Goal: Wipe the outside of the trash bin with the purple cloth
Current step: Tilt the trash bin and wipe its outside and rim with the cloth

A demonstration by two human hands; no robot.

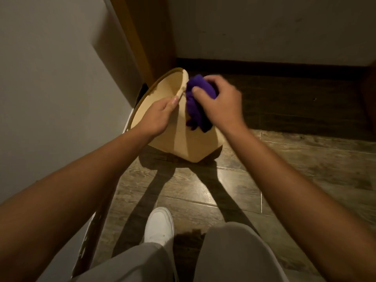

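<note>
Head view is showing the beige trash bin (189, 142) tilting on the wood floor (284, 159), its opening facing away left; left hand (156, 117) is gripping its rim, right hand (223, 102) is pressing the bunched purple cloth (195, 106) against its outer wall.

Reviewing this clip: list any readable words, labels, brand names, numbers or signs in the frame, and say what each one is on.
None: no readable text shows anywhere in this frame.
The trash bin shows plain beige sides, no label or mark.
The purple cloth, bunched in the right hand, carries no visible tag.
The left hand grips the bin's rim; nothing printed shows there.
The white shoe shows no legible logo.
</note>
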